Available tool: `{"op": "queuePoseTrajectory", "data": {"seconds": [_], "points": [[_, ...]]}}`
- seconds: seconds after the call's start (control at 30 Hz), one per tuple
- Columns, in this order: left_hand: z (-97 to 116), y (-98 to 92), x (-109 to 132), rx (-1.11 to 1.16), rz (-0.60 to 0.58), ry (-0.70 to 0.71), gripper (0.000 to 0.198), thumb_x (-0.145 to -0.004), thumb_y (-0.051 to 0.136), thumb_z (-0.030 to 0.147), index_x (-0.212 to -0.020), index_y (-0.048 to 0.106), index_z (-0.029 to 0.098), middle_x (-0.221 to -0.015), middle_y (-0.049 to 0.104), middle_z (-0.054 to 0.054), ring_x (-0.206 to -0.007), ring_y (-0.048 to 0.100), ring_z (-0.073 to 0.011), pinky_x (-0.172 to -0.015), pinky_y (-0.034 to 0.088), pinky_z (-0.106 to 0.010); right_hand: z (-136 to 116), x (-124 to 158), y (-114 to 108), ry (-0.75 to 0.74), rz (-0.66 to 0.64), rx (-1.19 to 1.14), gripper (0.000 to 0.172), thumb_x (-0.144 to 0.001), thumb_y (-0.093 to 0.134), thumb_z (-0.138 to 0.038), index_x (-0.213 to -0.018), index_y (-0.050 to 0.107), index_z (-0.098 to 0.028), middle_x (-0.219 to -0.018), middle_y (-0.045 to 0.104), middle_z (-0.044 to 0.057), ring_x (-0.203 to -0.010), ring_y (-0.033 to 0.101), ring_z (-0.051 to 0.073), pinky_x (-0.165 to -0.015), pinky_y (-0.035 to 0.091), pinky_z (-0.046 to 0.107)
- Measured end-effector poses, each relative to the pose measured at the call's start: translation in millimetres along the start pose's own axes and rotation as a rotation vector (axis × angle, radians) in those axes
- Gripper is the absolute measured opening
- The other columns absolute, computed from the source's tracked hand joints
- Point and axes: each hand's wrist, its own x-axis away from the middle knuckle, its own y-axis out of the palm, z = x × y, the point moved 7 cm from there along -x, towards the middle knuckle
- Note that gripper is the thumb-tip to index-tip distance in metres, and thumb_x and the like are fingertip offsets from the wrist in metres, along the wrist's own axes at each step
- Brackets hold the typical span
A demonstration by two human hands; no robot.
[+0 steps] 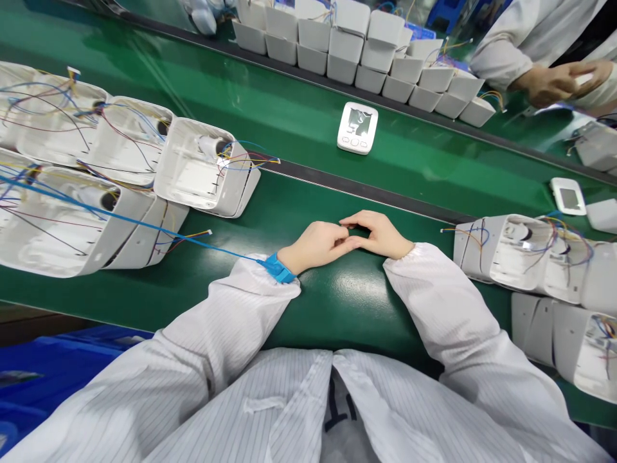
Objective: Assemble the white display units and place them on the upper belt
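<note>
My left hand (317, 245) and my right hand (382, 235) meet over the green work surface (347, 296), fingertips touching. Both have their fingers curled and pressed together, and I see nothing held in either. Some fingertips are hidden where the hands overlap. Around my left wrist is a blue strap (278, 267), its blue cord running off to the left. The nearest housing on the left is an open white shell (193, 183) with coloured wires. Beyond my hands, a white device with a screen (357, 128) lies on the green strip.
More wired white housings (58, 218) stand at the left, others (518, 254) at the right. Stacked white shells (347, 48) line the far side. A second screen device (569, 196) lies at right. Another person's hands (554, 83) hold something small and white.
</note>
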Motion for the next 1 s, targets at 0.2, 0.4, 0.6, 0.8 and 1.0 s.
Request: {"op": "queuePoseTrajectory", "data": {"seconds": [0.2,0.4,0.6,0.8,1.0], "points": [[1,4.6,2,-0.059,-0.063,0.027,0.060,-0.098,0.043,0.053,-0.050,0.045,0.017,-0.046,0.039,0.003,-0.047,0.036,-0.0106,-0.051,0.023,-0.029,0,0,2,-0.012,-0.024,0.032,0.047,-0.085,0.068,-0.056,-0.115,0.069,-0.020,-0.101,0.074,0.008,-0.091,0.068,0.022,-0.084,0.053,0.038],[0,3.7,1,-0.030,-0.042,0.010,0.062,-0.097,0.045,0.052,-0.047,0.041,0.017,-0.046,0.036,0.003,-0.047,0.035,-0.0099,-0.051,0.023,-0.029,6,0,2,0.031,-0.004,0.007,0.042,-0.086,0.067,-0.054,-0.113,0.070,-0.021,-0.101,0.074,0.007,-0.090,0.068,0.021,-0.083,0.054,0.037],[0,5.2,1,-0.024,-0.090,-0.011,0.055,-0.092,0.052,0.054,-0.052,0.045,0.017,-0.049,0.042,0.004,-0.048,0.038,-0.0100,-0.052,0.023,-0.028,-1,-1,3,-0.012,-0.037,0.031,0.045,-0.086,0.067,-0.056,-0.113,0.070,-0.020,-0.101,0.074,0.007,-0.091,0.067,0.022,-0.083,0.053,0.038],[2,10.5,2,-0.072,-0.170,0.045,0.056,-0.093,0.049,0.055,-0.052,0.049,0.017,-0.048,0.046,0.002,-0.050,0.040,-0.0116,-0.054,0.023,-0.029,-7,-2,6,-0.047,-0.069,0.097,0.055,-0.084,0.066,-0.061,-0.120,0.067,-0.020,-0.105,0.073,0.009,-0.096,0.066,0.025,-0.085,0.051,0.040],[0,12.9,3,-0.112,-0.171,0.050,0.060,-0.095,0.045,0.055,-0.048,0.048,0.017,-0.045,0.043,0.001,-0.048,0.037,-0.0123,-0.054,0.022,-0.031,-4,-2,6,-0.022,-0.058,0.072,0.064,-0.082,0.059,-0.072,-0.118,0.068,-0.020,-0.101,0.073,0.009,-0.093,0.066,0.025,-0.083,0.051,0.040]]}}
